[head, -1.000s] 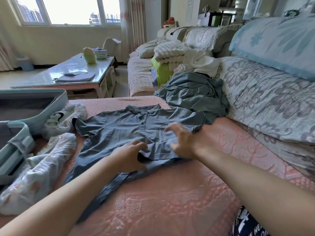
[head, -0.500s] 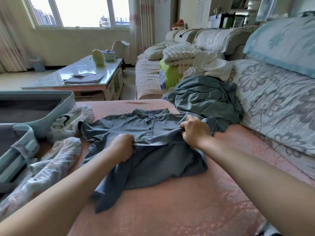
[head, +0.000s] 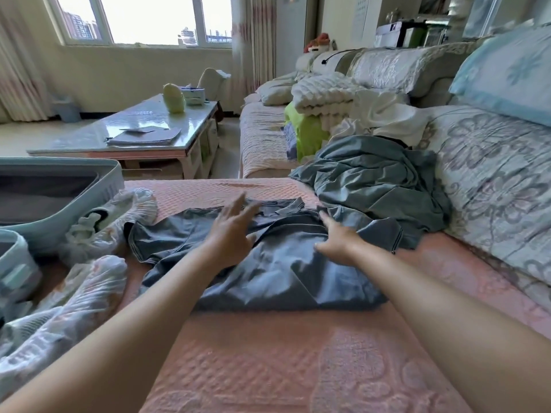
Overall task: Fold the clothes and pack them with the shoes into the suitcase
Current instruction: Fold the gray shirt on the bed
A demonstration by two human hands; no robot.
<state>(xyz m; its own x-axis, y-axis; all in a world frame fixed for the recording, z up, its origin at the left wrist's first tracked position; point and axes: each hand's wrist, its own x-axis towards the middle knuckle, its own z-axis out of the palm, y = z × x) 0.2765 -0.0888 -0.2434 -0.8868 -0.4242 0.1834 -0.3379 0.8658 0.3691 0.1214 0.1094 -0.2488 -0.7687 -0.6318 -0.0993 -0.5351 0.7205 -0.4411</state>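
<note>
You were partway through the first garment, and nothing showed as packed. The blue-grey polo shirt point(head: 283, 263) lay front-up on the pink sofa cover point(head: 268, 353). Its lower half was doubled up over the chest, and the collar and both sleeves stuck out beyond the fold.

Your left hand point(head: 232, 234) was spread wide with straight fingers over the shirt near the collar and gripped nothing. Whether it touched the cloth could not be told. Your right hand point(head: 338, 244) lay flat and open on the upper edge of the folded part, pressing rather than pinching.

So one fold looked made. By my judgement the sleeves needed turning in, and the shirt needed at least one more fold before it was small enough to pack.

A crumpled grey-green garment point(head: 375, 186) sat in a heap just beyond the shirt's right sleeve, not folded at all.

The suitcase point(head: 98, 189) stood open at your left. What could be seen of its far half was dark lining with no clothes in it, and most of the near half was out of view.

Two white covers lay between the suitcase and the shirt. The far cover point(head: 125, 222) had a shoe showing in its mouth. The near cover point(head: 83, 293) hid whatever it held. Both were outside the suitcase.

Most of the job was left: finishing this shirt, folding the heap, then loading clothes and shoes.
</note>
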